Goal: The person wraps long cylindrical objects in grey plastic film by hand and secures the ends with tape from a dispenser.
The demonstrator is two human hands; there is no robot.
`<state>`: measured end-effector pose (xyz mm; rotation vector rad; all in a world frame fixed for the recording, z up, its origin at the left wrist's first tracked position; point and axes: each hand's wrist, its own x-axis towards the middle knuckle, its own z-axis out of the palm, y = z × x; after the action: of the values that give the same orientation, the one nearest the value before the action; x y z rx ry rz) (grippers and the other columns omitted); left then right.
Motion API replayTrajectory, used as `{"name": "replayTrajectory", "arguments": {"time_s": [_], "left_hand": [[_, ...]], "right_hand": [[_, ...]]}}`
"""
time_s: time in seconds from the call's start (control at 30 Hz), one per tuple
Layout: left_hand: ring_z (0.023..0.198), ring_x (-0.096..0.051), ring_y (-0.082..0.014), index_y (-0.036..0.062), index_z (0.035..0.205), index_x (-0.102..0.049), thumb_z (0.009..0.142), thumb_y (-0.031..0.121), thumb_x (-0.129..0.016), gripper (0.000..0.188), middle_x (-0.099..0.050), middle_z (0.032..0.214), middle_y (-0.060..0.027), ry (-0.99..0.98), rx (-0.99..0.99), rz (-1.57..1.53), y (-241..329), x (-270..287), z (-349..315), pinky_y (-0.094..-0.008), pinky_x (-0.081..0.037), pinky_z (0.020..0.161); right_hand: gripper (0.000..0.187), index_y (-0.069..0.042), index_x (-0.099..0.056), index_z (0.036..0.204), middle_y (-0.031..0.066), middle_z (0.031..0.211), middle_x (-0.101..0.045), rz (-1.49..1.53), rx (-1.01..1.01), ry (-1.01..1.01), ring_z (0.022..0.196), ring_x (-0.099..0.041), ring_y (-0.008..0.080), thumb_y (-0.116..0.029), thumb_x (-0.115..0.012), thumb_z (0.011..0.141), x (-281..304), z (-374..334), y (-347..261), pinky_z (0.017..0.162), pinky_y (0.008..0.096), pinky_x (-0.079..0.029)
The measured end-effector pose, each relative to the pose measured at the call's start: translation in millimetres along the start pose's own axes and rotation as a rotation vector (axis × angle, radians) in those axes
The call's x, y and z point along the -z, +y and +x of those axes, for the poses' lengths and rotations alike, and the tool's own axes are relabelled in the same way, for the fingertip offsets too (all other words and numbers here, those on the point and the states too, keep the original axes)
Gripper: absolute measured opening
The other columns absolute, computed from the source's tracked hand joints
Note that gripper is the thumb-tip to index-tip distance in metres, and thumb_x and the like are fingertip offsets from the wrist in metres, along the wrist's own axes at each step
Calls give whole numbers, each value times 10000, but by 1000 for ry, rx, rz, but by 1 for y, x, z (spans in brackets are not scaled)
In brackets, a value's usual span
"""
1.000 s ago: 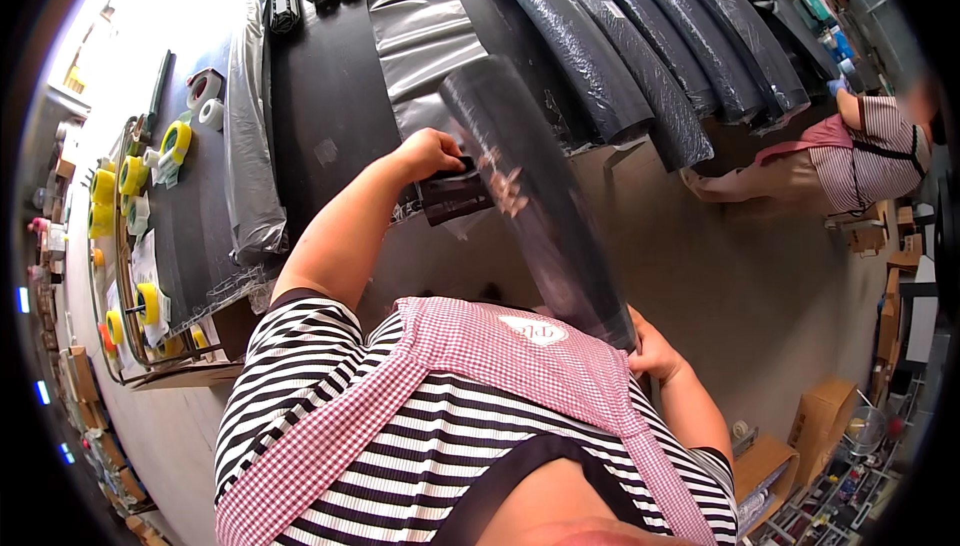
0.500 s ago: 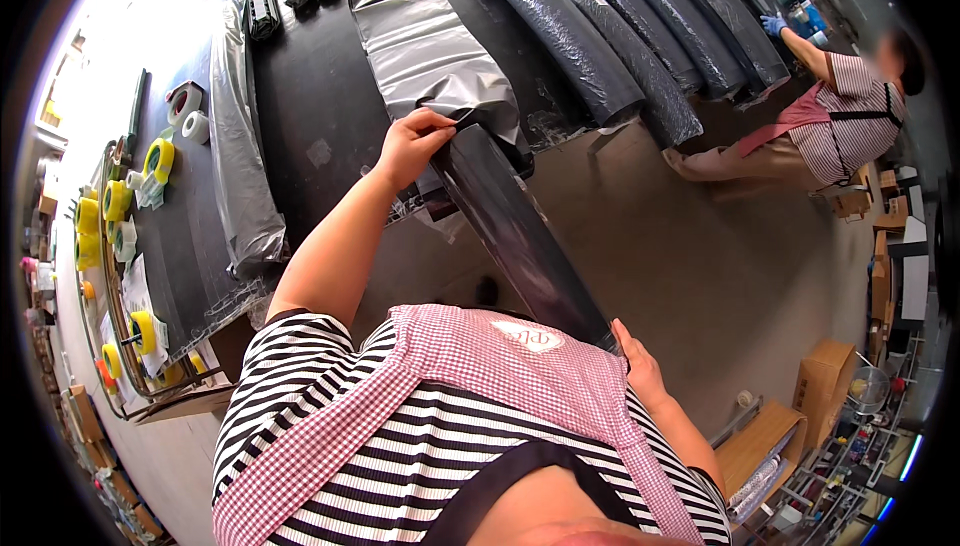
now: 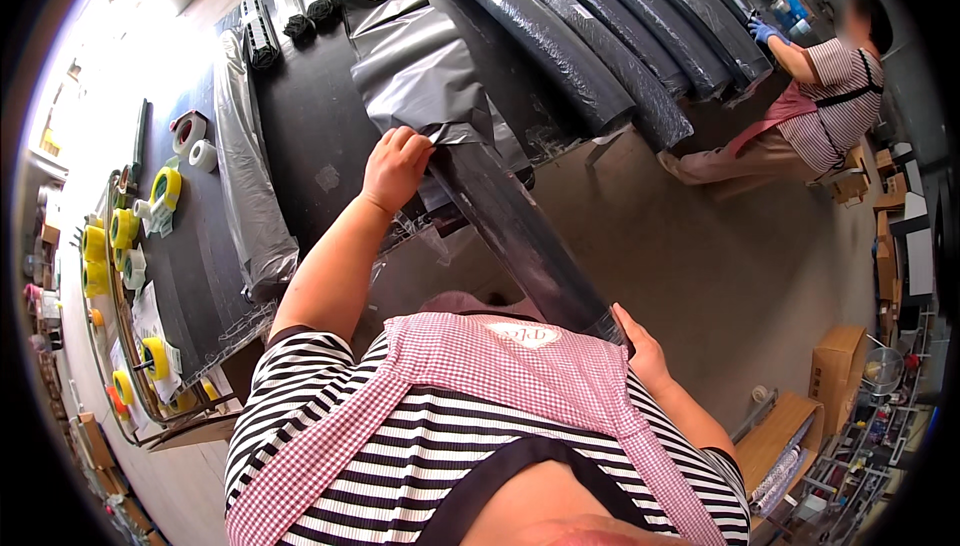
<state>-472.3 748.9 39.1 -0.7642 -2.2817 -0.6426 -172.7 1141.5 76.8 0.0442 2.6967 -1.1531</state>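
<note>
Left hand [image 3: 396, 168] grip closed, pinching grey plastic sheet [image 3: 420, 66] edge at far end of dark wrapped roll [image 3: 520, 236] | right hand [image 3: 640, 351] cupping roll's near end, fingers hidden | roll slants from counter [image 3: 310, 126] edge toward torso

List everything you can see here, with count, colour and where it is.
Black roll: one, dark and glossy, slanting from the table edge down to the person's waist, held at both ends.
Grey sheet: one, silver-grey, crumpled on the table above the left hand.
Wrapped rolls: several, dark in clear film, side by side at top.
Folded film: one long bundle, grey, left part of the table.
Tape rolls: many, mostly yellow, on a rack at far left.
Table: one, black, upper left.
Co-worker: one, striped top, blue gloves, upper right.
Boxes: a few, brown, lower right floor.
Left hand: grips the roll's upper end.
Right hand: holds the roll's lower end.
</note>
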Motion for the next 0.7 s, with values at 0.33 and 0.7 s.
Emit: {"name": "replayTrajectory", "arguments": {"time_s": [0.33, 0.7], "left_hand": [[833, -611, -344, 70, 874, -591, 848, 98, -680, 97, -617, 824, -118, 9, -3, -170, 29, -14, 109, -420, -492, 733], [1261, -472, -353, 129, 872, -645, 793, 135, -734, 119, -621, 1184, -74, 221, 108, -142, -3, 0, 136, -478, -336, 1053]], "right_hand": [[990, -68, -343, 1516, 89, 1464, -484, 777, -24, -111, 1315, -479, 186, -69, -876, 682, -23, 56, 13, 1103, 320, -367], [1040, -87, -298, 1540, 61, 1438, -486, 874, 134, -258, 1291, -472, 176, -10, -858, 667, -21, 131, -7, 1097, 316, -356]]}}
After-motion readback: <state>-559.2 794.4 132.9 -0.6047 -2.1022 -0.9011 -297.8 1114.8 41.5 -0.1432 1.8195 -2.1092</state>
